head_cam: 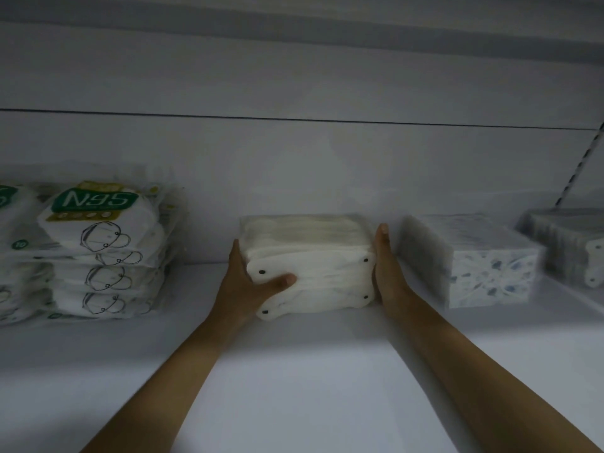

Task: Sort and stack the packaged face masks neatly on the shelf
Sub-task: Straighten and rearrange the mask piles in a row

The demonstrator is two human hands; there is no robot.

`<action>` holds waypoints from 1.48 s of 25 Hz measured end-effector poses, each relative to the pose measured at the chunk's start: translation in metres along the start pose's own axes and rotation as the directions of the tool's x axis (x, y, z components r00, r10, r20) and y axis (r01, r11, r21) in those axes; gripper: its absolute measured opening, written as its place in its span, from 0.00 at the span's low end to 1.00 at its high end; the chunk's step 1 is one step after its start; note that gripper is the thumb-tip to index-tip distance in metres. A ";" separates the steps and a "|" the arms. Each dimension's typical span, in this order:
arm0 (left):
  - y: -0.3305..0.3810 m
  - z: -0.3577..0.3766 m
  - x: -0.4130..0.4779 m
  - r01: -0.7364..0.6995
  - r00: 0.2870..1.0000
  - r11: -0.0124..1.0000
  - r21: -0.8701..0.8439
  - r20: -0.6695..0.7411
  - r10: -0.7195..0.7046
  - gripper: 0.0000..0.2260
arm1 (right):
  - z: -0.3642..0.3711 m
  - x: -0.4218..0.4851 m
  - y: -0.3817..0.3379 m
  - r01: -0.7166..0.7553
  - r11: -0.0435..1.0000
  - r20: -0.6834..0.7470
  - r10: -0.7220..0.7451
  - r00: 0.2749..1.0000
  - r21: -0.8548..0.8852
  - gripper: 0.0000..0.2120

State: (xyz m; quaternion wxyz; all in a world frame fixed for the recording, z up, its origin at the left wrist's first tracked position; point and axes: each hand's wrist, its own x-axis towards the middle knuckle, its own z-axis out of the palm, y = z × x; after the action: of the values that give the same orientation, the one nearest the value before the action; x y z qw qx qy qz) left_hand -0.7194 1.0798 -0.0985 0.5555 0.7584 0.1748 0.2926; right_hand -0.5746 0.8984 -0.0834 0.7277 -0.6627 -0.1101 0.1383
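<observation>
1. The left hand (248, 282) is gripping the left side of the white mask stack (310, 266). Its thumb is curling across the front face near a black dot, and its fingers are lying along the stack's left side.
2. The right hand (387, 266) is pressing flat against the stack's right side. Its fingers are straight and together, pointing toward the back of the shelf (310, 371), and they are not curling round anything.
3. Both forearms are reaching in from the lower edge of the view, one on each side of the stack.
4. The white mask stack is sitting between the two hands in the middle of the shelf, well back from its front edge. It is wrapped in clear film, and black dots are showing at its front corners.
5. Just beside the right hand, a patterned stack (474, 256) with blue-grey flecks is resting on the shelf, angled slightly. Whether the hand is touching it cannot be told.
6. Further right, a grey stack (568, 243) is sitting at the edge of the view, partly cut off.
7. Well apart to the left, N95 packs (108, 250) are lying piled one on another, their green labels reading upside down. More of the same are showing at the far left edge.
8. The pale back panel (294, 158) is rising behind everything, and a slotted upright (585, 161) is running along its right end.
</observation>
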 end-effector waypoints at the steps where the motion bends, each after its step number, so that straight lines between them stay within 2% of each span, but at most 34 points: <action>1: -0.004 -0.001 -0.001 -0.013 1.000 1.000 0.025 -0.002 0.013 0.54 | 0.000 -0.002 0.000 -0.005 1.000 0.015 0.005 1.000 0.010 0.36; 3: -0.005 0.001 -0.006 -0.004 0.999 1.000 0.012 -0.032 0.004 0.53 | -0.001 -0.005 0.000 0.014 1.000 0.009 -0.014 1.000 -0.007 0.32; 5: -0.001 0.002 -0.010 -0.021 0.997 1.000 -0.015 -0.069 0.020 0.54 | -0.005 -0.011 -0.002 0.075 0.993 0.049 -0.071 0.996 -0.092 0.40; 7: 0.001 0.003 -0.010 -0.037 0.996 0.998 -0.045 -0.084 0.033 0.54 | -0.011 -0.019 -0.006 0.165 0.941 0.111 -0.138 0.984 -0.294 0.46; 9: 0.003 0.004 -0.010 -0.039 0.995 0.997 -0.065 -0.093 0.033 0.53 | -0.020 -0.022 -0.004 0.246 0.891 0.166 -0.196 0.966 -0.382 0.51; 14: 0.004 0.005 -0.015 -0.052 0.994 0.995 -0.084 -0.098 0.043 0.55 | -0.024 -0.018 0.004 0.268 0.878 0.066 -0.264 0.962 -0.395 0.50; 17: 0.002 0.005 -0.015 -0.062 0.988 0.996 -0.067 -0.143 0.052 0.54 | -0.021 -0.019 0.009 0.296 0.864 0.025 -0.313 0.949 -0.408 0.53; 19: 0.005 0.005 -0.017 -0.085 0.981 0.996 -0.022 -0.177 0.079 0.54 | -0.019 -0.022 0.010 0.346 0.844 -0.015 -0.386 0.922 -0.410 0.57; 21: 0.005 0.006 -0.018 -0.120 0.970 0.992 0.036 -0.209 0.125 0.54 | -0.020 -0.024 0.009 0.416 0.801 -0.064 -0.487 0.871 -0.430 0.56; 25: 0.003 0.007 -0.022 -0.184 0.943 0.956 0.230 -0.232 0.237 0.58 | -0.019 -0.033 0.005 0.546 0.632 -0.084 -0.693 0.716 -0.551 0.50; 28: 0.004 0.009 -0.022 -0.118 0.956 0.953 0.280 -0.229 0.186 0.60 | -0.018 -0.037 0.003 0.578 0.338 0.057 -0.829 0.557 -0.743 0.47; 31: 0.005 0.008 -0.021 -0.068 0.963 0.964 0.258 -0.237 0.132 0.58 | -0.013 -0.036 0.007 0.569 0.092 0.218 -0.864 0.453 -0.817 0.45; 33: 0.007 0.008 -0.023 -0.054 0.959 0.959 0.279 -0.255 0.128 0.57 | -0.011 -0.034 0.010 0.585 0.026 0.265 -0.875 0.406 -0.811 0.42; 37: 0.019 0.010 -0.033 -0.056 0.930 0.942 0.331 -0.326 0.170 0.53 | -0.011 -0.035 0.009 0.636 -0.019 0.305 -0.888 0.343 -0.771 0.36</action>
State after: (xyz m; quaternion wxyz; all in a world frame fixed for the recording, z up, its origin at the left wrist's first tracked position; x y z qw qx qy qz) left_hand -0.7394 1.0464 -0.0906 0.3688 0.7823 0.2708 0.4227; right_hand -0.6043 0.8766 -0.0922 0.2943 -0.7392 -0.4034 -0.4520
